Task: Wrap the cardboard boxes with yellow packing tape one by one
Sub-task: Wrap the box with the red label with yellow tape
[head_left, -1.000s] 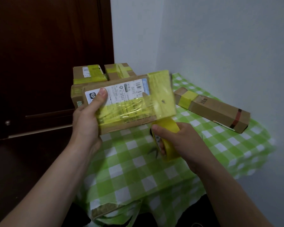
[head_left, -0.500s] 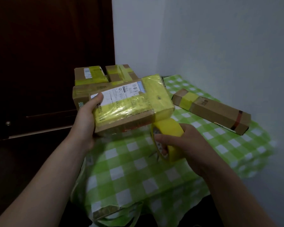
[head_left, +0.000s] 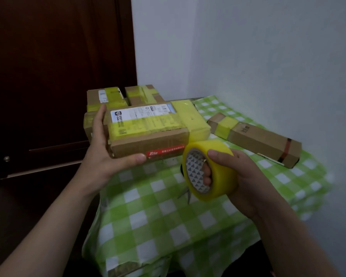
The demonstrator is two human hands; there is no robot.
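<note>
Mid-frame, clear of the green-checked desk: cardboard box, gripped at its left end by left hand, tipped flatter than a second ago. Yellow tape roll, clamped in right hand with fingers through the core, swung up from beneath to lower right, strip apparently joined to the box's right end. Probably one band nearly closed.

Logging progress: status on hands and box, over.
Left hand grips cardboard box, held above table. Right hand grips tape roll, tape joined to box's right end. Nothing blocking.
</note>
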